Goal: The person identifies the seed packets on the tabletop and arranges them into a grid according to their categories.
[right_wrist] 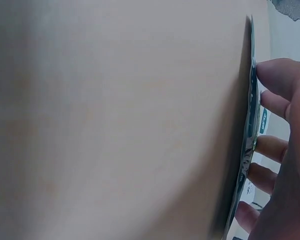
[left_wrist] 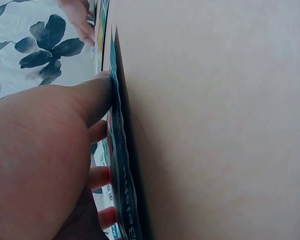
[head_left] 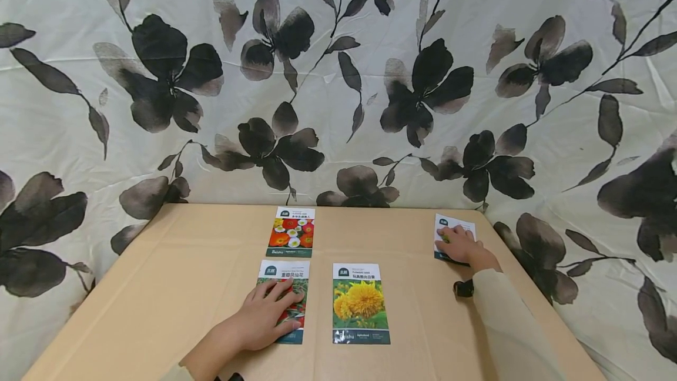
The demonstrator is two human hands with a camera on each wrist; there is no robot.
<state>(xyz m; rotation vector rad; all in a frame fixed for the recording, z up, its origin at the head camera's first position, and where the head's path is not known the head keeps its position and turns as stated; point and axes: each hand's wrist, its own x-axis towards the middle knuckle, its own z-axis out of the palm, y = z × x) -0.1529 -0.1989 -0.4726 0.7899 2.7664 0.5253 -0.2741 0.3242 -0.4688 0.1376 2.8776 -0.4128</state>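
My left hand (head_left: pixel 260 321) lies with spread fingers on a seed packet (head_left: pixel 284 269) with a white top, red flowers and a dark bottom band. In the left wrist view its thumb and fingertips touch the face of that packet (left_wrist: pixel 121 155), which lies on the table. Toward the far right corner, my right hand (head_left: pixel 465 247) rests its fingertips on another seed packet (head_left: pixel 455 223), covering most of the picture. The right wrist view shows thumb and fingers spread along that packet (right_wrist: pixel 251 120). Between the hands lies a yellow-flower seed packet (head_left: pixel 362 304).
A seed packet with red, orange and white flowers (head_left: pixel 291 233) lies at the table's far edge, just beyond the left hand's packet. The light wooden table (head_left: pixel 211 263) ends at a floral cloth (head_left: pixel 349 87) behind and at the sides. A black band (head_left: pixel 463 288) sits at the right wrist.
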